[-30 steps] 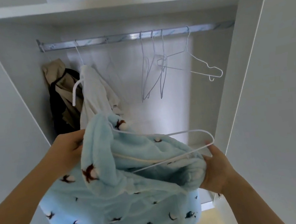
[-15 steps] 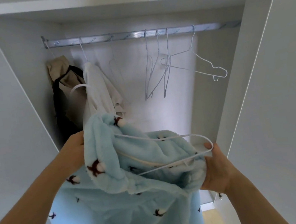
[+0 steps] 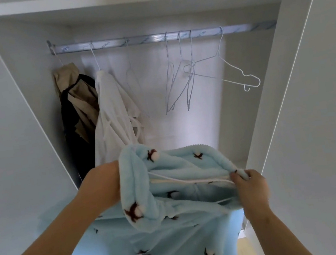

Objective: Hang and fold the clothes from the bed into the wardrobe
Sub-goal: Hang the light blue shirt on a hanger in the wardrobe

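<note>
Both my hands hold the fleece top (image 3: 176, 233) below the wardrobe rail (image 3: 140, 40), left hand (image 3: 100, 187) gripping its collar, right hand (image 3: 252, 191) pinching bunched fabric over the hanger (image 3: 191, 181), so a shoulder could slip off.

Pale-blue, dark-motif fleece garment (image 3: 178, 243); white hangers (image 3: 191, 81)

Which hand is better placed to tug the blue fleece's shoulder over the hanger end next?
Right, probably. The right hand pinches the blue fleece edge just where the white hanger wire ends. The left hand grips the opposite side and holds the garment up.
</note>
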Motion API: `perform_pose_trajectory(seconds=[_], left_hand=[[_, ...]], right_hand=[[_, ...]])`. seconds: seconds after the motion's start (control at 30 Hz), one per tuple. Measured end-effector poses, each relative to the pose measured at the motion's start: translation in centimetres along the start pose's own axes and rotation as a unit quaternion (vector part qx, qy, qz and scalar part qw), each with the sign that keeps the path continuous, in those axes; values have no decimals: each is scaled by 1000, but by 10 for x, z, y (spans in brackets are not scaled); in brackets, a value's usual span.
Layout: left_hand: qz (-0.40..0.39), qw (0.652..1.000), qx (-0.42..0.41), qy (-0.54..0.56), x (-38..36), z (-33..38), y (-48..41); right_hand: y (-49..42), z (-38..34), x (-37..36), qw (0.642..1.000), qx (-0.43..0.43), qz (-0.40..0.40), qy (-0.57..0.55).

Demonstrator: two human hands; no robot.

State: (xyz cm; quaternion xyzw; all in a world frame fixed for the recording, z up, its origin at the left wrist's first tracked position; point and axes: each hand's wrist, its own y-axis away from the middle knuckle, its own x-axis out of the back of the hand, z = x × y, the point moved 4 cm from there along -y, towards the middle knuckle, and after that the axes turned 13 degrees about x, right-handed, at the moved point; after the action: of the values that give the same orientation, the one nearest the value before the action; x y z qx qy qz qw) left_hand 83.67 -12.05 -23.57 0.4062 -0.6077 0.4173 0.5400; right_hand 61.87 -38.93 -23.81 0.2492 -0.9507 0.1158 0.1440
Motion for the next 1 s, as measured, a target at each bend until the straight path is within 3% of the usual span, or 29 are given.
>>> perform_pose_trajectory(seconds=[0.07,0.13,0.2,0.27,0.33,0.43,0.5,0.57,0.63,0.7,0.8,0.83,0.87,1.0], left_hand=[[5,1000,-30,5,51,36,42],[16,999,-9,32,64,59,57],[15,998,24,58,68,73,63],[24,993,37,112,68,82,61],[32,983,57,174,73,87,60],[33,977,49,206,78,88,49],[-5,972,26,233,75,81,41],[4,950,4,311,74,73,36],[-15,927,-6,374,78,72,40],[-57,885,-26,462,82,78,42],[5,937,-114,329,88,102,52],[98,949,-148,261,95,109,56],[137,944,-172,247,100,116,61],[123,946,-199,222,89,115,53]], right_hand=[[4,-11,3,998,34,49,16],[12,-29,6,994,66,84,-35],[22,-51,3,990,99,64,-80],[37,-63,-16,990,108,-58,-66],[54,-65,-40,967,128,-219,-11],[58,-56,-48,933,148,-326,-30],[47,-48,-38,943,146,-290,-69],[26,-47,-13,973,214,-82,-41],[12,-55,11,948,292,90,92],[-1,-61,15,928,301,68,206],[-1,-61,0,895,289,-94,327],[2,-60,-4,884,282,-135,348],[4,-58,-7,885,268,-164,345],[2,-53,-2,932,202,-166,253]])
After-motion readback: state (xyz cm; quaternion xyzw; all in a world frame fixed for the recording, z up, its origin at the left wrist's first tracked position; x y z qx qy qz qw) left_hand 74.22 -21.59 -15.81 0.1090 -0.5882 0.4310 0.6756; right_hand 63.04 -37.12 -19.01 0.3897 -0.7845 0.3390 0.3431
